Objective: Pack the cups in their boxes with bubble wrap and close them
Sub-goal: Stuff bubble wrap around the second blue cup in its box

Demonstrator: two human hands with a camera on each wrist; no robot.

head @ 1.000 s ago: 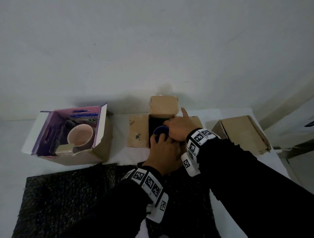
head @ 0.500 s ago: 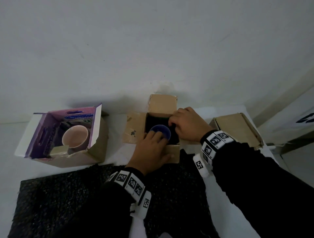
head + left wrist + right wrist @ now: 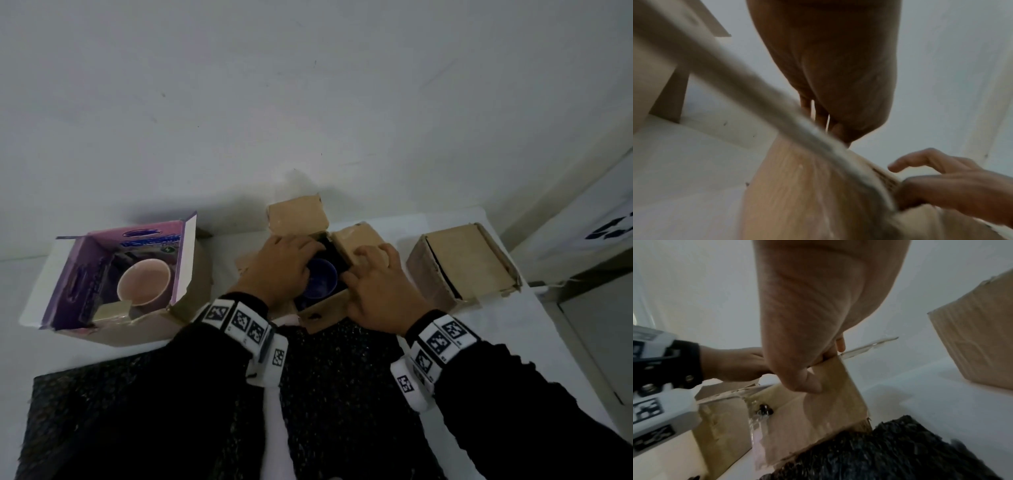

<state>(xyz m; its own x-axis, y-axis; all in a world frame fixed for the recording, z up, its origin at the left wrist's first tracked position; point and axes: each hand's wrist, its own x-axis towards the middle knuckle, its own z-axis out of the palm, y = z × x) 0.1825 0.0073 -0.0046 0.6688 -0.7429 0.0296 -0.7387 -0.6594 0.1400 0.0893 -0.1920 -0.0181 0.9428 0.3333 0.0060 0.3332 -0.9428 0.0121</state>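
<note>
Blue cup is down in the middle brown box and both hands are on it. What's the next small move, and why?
Probably fold the right flap over the blue cup. The cup sits in the middle box, whose flaps are open, and the right hand pinches that flap. The left hand lies over the opening and should draw clear first.

place: we read this as a plain indoor packing spot, kind of building unclear | evidence: bare white wall (image 3: 308, 102) rising straight behind a white surface (image 3: 534, 342) | cardboard boxes (image 3: 466, 263) lined along its far edge | dark bubble wrap (image 3: 342, 394) spread at the near side
</note>
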